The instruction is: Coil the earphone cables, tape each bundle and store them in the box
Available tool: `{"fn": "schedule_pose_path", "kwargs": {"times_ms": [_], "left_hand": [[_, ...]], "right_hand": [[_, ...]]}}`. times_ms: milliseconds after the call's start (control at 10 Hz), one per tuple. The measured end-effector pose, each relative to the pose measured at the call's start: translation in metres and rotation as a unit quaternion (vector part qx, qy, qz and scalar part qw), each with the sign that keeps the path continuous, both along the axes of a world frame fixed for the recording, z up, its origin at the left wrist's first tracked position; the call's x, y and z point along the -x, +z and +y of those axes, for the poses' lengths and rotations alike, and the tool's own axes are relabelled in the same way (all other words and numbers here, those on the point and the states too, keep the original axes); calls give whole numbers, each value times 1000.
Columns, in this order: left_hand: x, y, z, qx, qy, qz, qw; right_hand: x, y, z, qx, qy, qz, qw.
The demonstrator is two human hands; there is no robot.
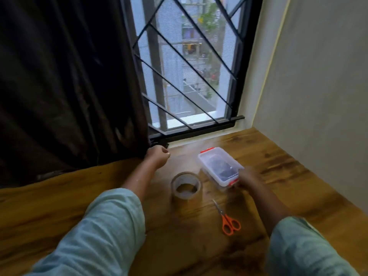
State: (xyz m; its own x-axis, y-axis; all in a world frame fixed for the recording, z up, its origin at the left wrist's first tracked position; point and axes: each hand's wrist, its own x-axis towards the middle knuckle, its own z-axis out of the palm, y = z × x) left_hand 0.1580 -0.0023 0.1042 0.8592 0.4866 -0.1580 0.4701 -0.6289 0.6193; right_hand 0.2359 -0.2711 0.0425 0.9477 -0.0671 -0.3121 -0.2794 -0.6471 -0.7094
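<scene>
The right hand (247, 179), blurred, meets the near end of the clear box (208, 159) at centre right; its grip cannot be told. Dark earphone cables (221, 168) lie inside. The box sits on a wooden table (298, 176) below a barred window (189, 66). A tape roll (187, 194) and orange scissors (229, 221) lie lower in the frame. The left hand (157, 156) is curled at the hem of the dark curtain (59, 86); whether it holds the cloth is unclear.

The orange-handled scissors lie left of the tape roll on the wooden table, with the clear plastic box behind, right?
No: in the head view the orange-handled scissors lie right of the brownish tape roll, not left. The clear plastic box is behind.
</scene>
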Motion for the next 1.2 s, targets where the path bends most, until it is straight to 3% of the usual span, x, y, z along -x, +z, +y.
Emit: {"fn": "schedule_pose_path", "kwargs": {"times_ms": [200,300,400,500,600,800,1000,1200], "left_hand": [[59,7,31,207,74,-67,973],[76,13,44,288,160,-159,931],[101,6,72,282,209,-221,910],[139,-19,94,243,235,-146,930],[181,-41,98,239,320,-154,904],[220,-76,115,281,387,-135,868],[222,-66,111,210,393,-179,877],[204,-59,107,99,399,-107,905]], "right_hand": [[20,45,69,-156,4,-45,987],[34,63,115,-147,122,-60,980],[53,74,162,-94,247,-54,963],[79,75,201,-74,327,-27,942],[97,59,230,-71,350,-28,934],[115,29,261,-52,389,-24,920],[121,-7,256,-21,381,-25,924],[120,6,245,-114,339,-22,934]]}}
